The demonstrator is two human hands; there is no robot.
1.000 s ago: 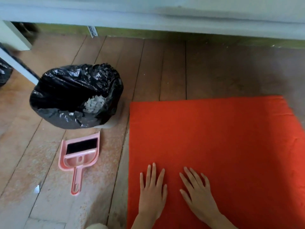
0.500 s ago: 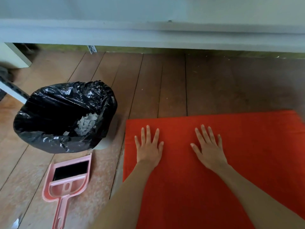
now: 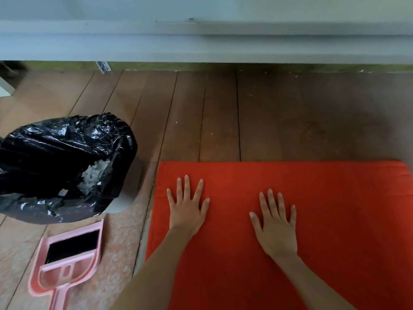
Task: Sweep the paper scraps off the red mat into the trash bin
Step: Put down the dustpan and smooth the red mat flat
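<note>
Both hands are now lying well forward on the red mat, having slid up from its near edge and drawn apart over the last second. The left hand is resting by the mat's left border and the right hand nearer the middle. Each grip is spread flat, palm down, pinching nothing. No paper is showing on the mat, so this is probably a last smoothing or checking pass, with the sweeping itself looking finished. Left of the mat, a pink dustpan is lying on the floor with a dark brush tucked in it, untouched. Just beyond it the trash bin, lined with a black bag, is holding the white paper scraps. Nothing is blocking the way between mat and bin. Farther off, the wooden floor is running to a pale ledge.
</note>
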